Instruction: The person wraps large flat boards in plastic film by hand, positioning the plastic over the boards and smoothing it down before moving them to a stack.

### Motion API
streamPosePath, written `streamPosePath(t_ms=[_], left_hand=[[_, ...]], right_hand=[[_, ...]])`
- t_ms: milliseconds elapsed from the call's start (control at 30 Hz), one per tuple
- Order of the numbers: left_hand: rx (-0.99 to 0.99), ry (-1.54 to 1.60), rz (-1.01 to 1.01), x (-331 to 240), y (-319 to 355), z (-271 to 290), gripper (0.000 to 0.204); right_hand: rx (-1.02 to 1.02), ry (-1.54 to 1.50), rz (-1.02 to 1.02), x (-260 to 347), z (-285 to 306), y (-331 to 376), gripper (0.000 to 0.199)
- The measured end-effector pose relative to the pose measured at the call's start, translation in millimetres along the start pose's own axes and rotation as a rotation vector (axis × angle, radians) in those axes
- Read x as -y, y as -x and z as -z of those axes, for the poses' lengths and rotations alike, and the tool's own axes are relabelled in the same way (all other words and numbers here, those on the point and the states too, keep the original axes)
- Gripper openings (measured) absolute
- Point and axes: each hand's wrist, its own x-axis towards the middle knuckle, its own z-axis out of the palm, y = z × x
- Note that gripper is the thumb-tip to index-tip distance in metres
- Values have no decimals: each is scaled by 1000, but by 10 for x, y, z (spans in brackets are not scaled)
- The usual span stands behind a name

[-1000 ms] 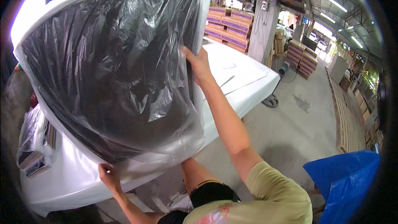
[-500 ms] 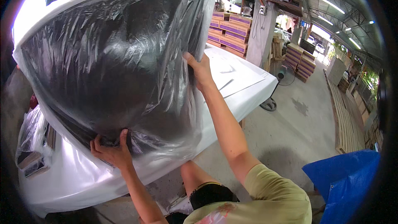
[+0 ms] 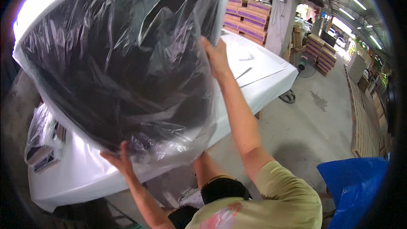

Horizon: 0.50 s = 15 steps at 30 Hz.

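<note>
A large dark rounded thing wrapped in clear crinkled plastic film (image 3: 123, 63) fills the upper left of the view, raised above a white-covered table (image 3: 258, 89). My left hand (image 3: 118, 157) grips the wrapped thing's lower edge from beneath. My right hand (image 3: 216, 57) presses flat against its right side, arm stretched upward. What the dark thing is stays unclear through the film.
White sheets (image 3: 250, 59) lie on the table's far end. A plastic-wrapped bundle (image 3: 42, 144) sits at the left edge. Stacked purple and tan boards (image 3: 248, 19) stand behind, more stacks (image 3: 318, 51) to the right. A blue tarp (image 3: 356, 191) lies on the concrete floor (image 3: 309, 123) at lower right.
The wrapped thing has come closer and higher in view. My left hand shifted along its bottom edge to the right; my right hand stayed on its right side.
</note>
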Motion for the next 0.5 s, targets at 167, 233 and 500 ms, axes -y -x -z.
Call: streamPosePath(t_ms=[167, 233, 500], left_hand=[[255, -33, -42, 50, 32, 28, 66], [402, -296, -59, -62, -36, 124, 61], [459, -633, -238, 278, -293, 560, 11]], right_hand=[[-53, 231, 7, -140, 220, -56, 51], [-55, 158, -46, -193, 262, -53, 51], [-66, 149, 58, -78, -21, -18, 50]])
